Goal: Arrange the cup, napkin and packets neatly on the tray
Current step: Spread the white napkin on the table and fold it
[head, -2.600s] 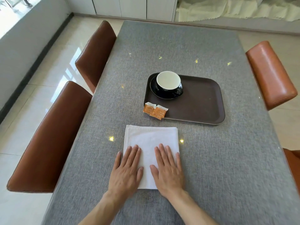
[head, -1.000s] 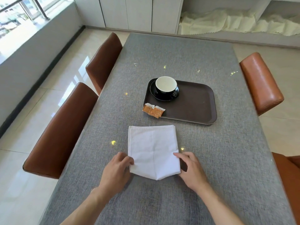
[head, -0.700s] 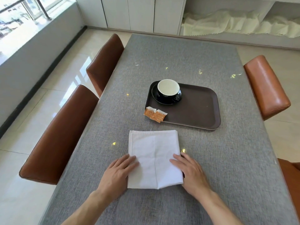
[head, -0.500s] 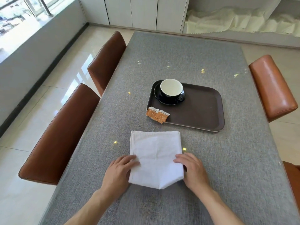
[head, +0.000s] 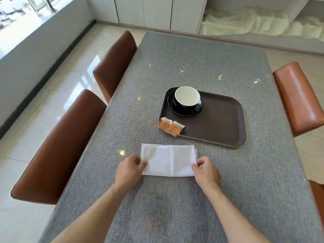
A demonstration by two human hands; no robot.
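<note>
A white napkin (head: pixel 169 160) lies folded into a wide strip on the grey table, just in front of the tray. My left hand (head: pixel 128 170) pinches its left edge and my right hand (head: pixel 206 171) pinches its right edge. A dark brown tray (head: pixel 217 127) sits beyond the napkin. In the tray's far left corner stands a black cup with a white inside (head: pixel 187 98) on a black saucer (head: pixel 172 106). Two orange packets (head: pixel 171 126) lie overlapping across the tray's near left rim, partly on the table.
The grey tablecloth (head: pixel 201 58) covers a long table. Two brown chairs (head: pixel 57 148) stand along the left side and an orange-brown chair (head: pixel 299 97) on the right. White cabinets and a pale cloth (head: pixel 254 23) are at the back.
The napkin's near half has been folded away from me over its far half, so the square is a narrower strip. Both hands moved from pressing flat to pinching its side edges.
</note>
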